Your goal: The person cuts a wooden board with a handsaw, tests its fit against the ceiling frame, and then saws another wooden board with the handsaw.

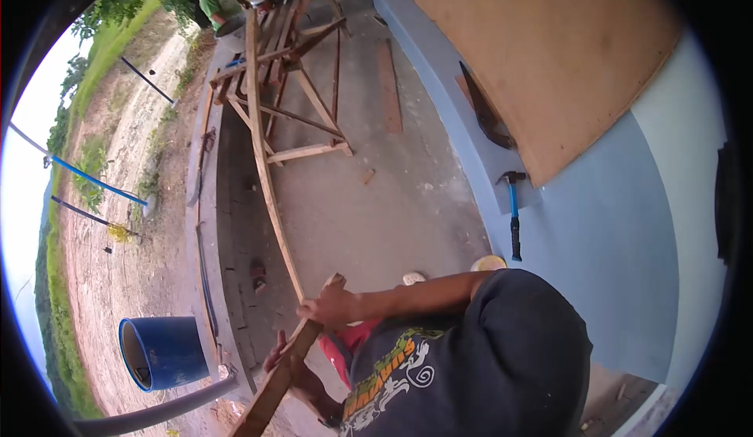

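Concrete floor (361,209) | right hand (333,305) clamped on plank (267,402); left hand (303,377) against it, closure unclear | wooden strip (269,194) crosses trestle's (296,56) near edge; slackened grip could cause slipping

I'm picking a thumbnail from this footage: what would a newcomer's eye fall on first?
Probably the long strip of wood, which runs from the trestle at the top down toward the right hand, below the picture's centre. Next, perhaps, the blue-handled hammer on the pale blue surface at the right, and the big blue barrel at the lower left.
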`<state>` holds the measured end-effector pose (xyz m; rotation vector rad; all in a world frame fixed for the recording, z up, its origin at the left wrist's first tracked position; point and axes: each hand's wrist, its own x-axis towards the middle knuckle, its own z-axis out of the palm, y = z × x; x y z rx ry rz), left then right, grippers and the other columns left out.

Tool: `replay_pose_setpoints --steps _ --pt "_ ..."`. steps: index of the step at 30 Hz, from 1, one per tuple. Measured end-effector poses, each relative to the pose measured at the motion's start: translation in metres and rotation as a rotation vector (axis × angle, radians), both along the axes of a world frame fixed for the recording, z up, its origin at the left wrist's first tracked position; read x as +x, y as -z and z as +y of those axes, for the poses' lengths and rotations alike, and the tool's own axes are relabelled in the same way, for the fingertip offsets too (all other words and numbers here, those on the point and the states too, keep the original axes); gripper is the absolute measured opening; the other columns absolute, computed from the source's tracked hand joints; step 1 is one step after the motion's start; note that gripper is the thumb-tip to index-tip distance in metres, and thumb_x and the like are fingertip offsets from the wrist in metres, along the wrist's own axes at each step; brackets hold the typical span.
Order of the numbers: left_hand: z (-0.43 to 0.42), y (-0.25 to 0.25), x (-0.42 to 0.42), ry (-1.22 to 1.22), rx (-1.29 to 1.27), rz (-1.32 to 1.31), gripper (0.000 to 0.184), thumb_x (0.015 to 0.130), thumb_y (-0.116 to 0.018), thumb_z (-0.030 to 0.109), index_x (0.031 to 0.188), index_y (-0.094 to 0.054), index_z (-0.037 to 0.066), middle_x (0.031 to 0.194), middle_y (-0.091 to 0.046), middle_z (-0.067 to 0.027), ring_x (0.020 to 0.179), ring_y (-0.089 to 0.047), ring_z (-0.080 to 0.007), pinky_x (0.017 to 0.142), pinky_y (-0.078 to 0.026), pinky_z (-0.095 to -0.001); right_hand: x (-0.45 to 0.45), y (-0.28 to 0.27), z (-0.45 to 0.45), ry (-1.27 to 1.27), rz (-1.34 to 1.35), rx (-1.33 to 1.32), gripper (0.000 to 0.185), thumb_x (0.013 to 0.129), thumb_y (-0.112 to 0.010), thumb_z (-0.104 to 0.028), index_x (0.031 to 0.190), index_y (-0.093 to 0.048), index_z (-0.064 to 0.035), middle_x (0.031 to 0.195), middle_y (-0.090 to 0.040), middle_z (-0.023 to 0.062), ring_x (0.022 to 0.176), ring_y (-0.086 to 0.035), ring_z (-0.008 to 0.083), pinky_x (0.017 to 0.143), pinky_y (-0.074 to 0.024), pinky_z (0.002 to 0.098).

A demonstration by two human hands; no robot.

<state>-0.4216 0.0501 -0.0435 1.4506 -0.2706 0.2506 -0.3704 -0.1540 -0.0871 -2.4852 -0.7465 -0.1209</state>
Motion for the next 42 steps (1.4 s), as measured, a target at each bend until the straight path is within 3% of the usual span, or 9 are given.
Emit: replay_pose_setpoints --steps 3,7,11,13,15,16,21,28,42 --pt "-0.049 0.014 0.013 0.084 -0.165 0.174 0.035 0.094 -0.065 -0.003 0.123 -0.050 0.008 0.129 -0.060 -0.0121 0.141 -0.048 -0.0464 0.119 -0.038 -0.0608 -0.014 0.005 -0.072 0.284 0.225 0.097 0.067 0.081 -0.078 -0.058 0.114 -0.058 -0.0029 0.120 -0.057 0.0186 0.078 -0.072 0.0379 0.066 -0.0580 0.0530" --pt "-0.085 -0.002 0.050 0.205 -0.279 0.302 0.039 0.092 -0.063 -0.006 0.127 -0.050 0.007 0.127 -0.059 -0.0118 0.138 -0.053 -0.0417 0.117 -0.044 -0.0546 -0.029 0.008 -0.195 0.681 0.228 0.512 0.043 0.095 -0.064 -0.023 0.131 -0.058 -0.0007 0.116 -0.055 0.0177 0.110 -0.063 0.0335 0.095 -0.0518 0.0405" --pt "-0.121 -0.012 0.082 0.263 -0.282 0.356 0.039 0.091 -0.065 -0.008 0.123 -0.050 0.010 0.124 -0.062 -0.0113 0.137 -0.055 -0.0383 0.115 -0.047 -0.0460 -0.072 -0.147 -0.301 0.878 -0.069 0.775 0.048 0.098 -0.052 0.001 0.145 -0.057 -0.0017 0.105 -0.053 0.0069 0.094 -0.055 0.0161 0.087 -0.0468 0.0284" --pt "-0.130 -0.001 0.096 0.274 -0.338 0.344 0.039 0.090 -0.065 -0.009 0.121 -0.050 0.009 0.123 -0.062 -0.0114 0.136 -0.056 -0.0383 0.114 -0.048 -0.0458 -0.092 -0.226 -0.317 0.696 -0.467 1.097 0.045 0.101 -0.054 0.002 0.146 -0.056 0.0029 0.110 -0.058 0.0044 0.091 -0.056 0.0116 0.086 -0.0481 0.0277" --pt "-0.133 0.002 0.103 0.261 -0.338 0.378 0.039 0.088 -0.065 -0.012 0.119 -0.052 0.008 0.122 -0.063 -0.0120 0.136 -0.056 -0.0381 0.112 -0.049 -0.0454 -0.114 -0.294 -0.311 0.605 -0.908 1.151 0.045 0.096 -0.059 0.001 0.140 -0.056 0.0041 0.108 -0.056 0.0060 0.098 -0.054 0.0174 0.094 -0.0468 0.0440" --pt "-0.133 0.002 0.106 0.218 -0.358 0.366 0.039 0.088 -0.065 -0.012 0.119 -0.052 0.008 0.122 -0.063 -0.0120 0.136 -0.056 -0.0381 0.112 -0.049 -0.0454 -0.128 -0.325 -0.312 0.401 -1.044 1.152 0.025 0.093 -0.065 -0.005 0.117 -0.065 0.0017 0.104 -0.060 0.0058 0.086 -0.058 0.0186 0.096 -0.0496 0.0470" --pt "-0.128 -0.001 0.125 0.188 -0.351 0.396 0.039 0.088 -0.064 -0.013 0.118 -0.051 0.008 0.122 -0.063 -0.0133 0.138 -0.055 -0.0373 0.110 -0.047 -0.0428 -0.158 -0.421 -0.259 -0.632 -1.149 1.322 0.015 0.087 -0.061 -0.014 0.102 -0.063 -0.0107 0.105 -0.057 0.0076 0.104 -0.048 0.0228 0.096 -0.0355 0.0505" --pt "-0.112 0.029 0.194 0.126 -0.348 0.462 0.037 0.089 -0.062 -0.013 0.118 -0.051 0.007 0.122 -0.062 -0.0133 0.137 -0.056 -0.0348 0.109 -0.046 -0.0413 -0.106 -0.450 -0.226 0.331 -1.671 -0.083 0.024 0.110 -0.051 -0.013 0.131 -0.061 -0.0061 0.146 -0.057 0.0097 0.138 -0.048 0.0182 0.122 -0.0367 0.0372" --pt "-0.084 0.059 0.423 0.334 -0.292 0.479 0.036 0.085 -0.065 -0.011 0.115 -0.052 0.005 0.118 -0.062 -0.0125 0.133 -0.058 -0.0335 0.116 -0.042 -0.0472 0.112 -0.458 -0.140 0.111 -1.558 0.013 0.021 0.106 -0.058 -0.015 0.123 -0.066 -0.0074 0.135 -0.065 0.0059 0.130 -0.055 0.0180 0.116 -0.0409 0.0382"
